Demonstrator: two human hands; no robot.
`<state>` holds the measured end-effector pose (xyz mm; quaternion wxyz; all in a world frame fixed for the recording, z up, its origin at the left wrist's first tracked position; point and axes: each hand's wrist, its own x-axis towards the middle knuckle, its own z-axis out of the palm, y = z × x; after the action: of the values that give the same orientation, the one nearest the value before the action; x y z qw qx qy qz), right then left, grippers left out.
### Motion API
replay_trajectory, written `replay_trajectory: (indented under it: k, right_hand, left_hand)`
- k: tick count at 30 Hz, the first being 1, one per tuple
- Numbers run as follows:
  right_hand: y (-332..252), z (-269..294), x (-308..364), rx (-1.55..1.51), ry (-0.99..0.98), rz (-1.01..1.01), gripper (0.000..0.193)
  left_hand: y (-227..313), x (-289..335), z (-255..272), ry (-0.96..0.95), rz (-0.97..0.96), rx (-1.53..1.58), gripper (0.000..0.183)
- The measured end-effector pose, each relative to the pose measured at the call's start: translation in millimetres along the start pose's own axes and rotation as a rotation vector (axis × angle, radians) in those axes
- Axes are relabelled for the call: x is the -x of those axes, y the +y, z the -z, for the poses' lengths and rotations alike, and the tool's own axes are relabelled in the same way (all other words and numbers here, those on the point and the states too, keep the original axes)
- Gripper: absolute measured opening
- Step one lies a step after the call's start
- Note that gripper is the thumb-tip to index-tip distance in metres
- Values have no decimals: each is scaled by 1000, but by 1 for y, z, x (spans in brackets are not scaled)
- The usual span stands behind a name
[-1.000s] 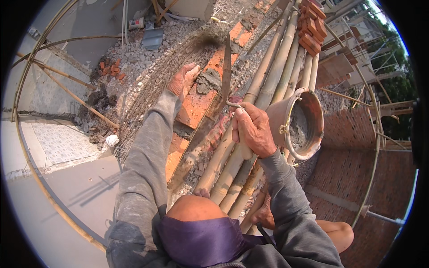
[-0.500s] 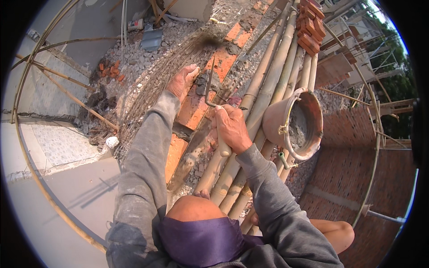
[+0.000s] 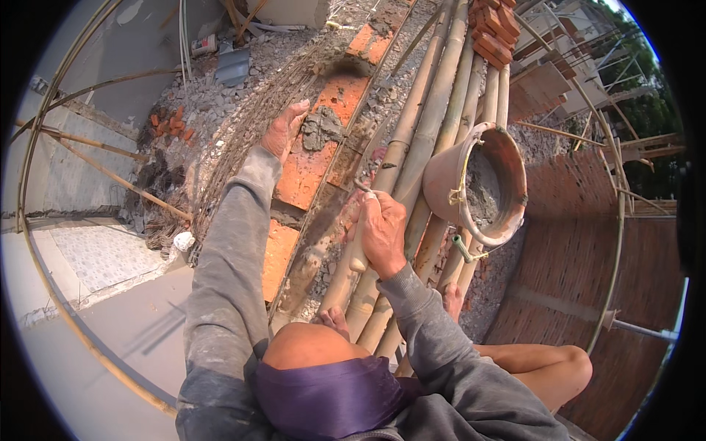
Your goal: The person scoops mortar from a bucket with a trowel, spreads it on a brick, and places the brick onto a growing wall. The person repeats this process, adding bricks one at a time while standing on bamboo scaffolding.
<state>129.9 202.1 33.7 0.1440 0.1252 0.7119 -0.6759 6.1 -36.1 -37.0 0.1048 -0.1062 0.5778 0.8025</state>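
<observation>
Near the middle of the frame, the person's right hand (image 3: 384, 229) is wrapped around the pale wooden handle of a slim metal trowel (image 3: 358, 256). To its upper left, the left hand (image 3: 282, 132) has its fingers loosely extended, apparently holding nothing, beside a lumpy grey dab of wet mortar (image 3: 321, 128) on the orange brick course (image 3: 301, 176) at upper centre. Spreading that dab well probably calls for a light, nearly flat blade, drawn evenly toward both edges, with the left hand clear of its path. The blade looks almost edge-on and is hard to trace; the left palm is hidden, so brick contact cannot be told, nor the depth inside the dull pinkish round bucket (image 3: 443, 184) right of centre
</observation>
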Motion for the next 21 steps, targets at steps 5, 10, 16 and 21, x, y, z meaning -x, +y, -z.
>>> replay_trajectory:
  k: [5,10,16,21]
  right_hand:
    - [39,-24,4,164,-190,23,35]
    - [39,17,49,254,-336,-157,33]
    - [-16,71,31,532,-263,62,26]
    - [-70,79,-50,917,-196,602,27]
  left_hand:
    - [1,0,-1,17,13,-21,120]
    - [1,0,0,-2,1,-3,119]
    - [4,4,-3,12,-10,29,130]
    - [8,6,-3,-21,-19,81,130]
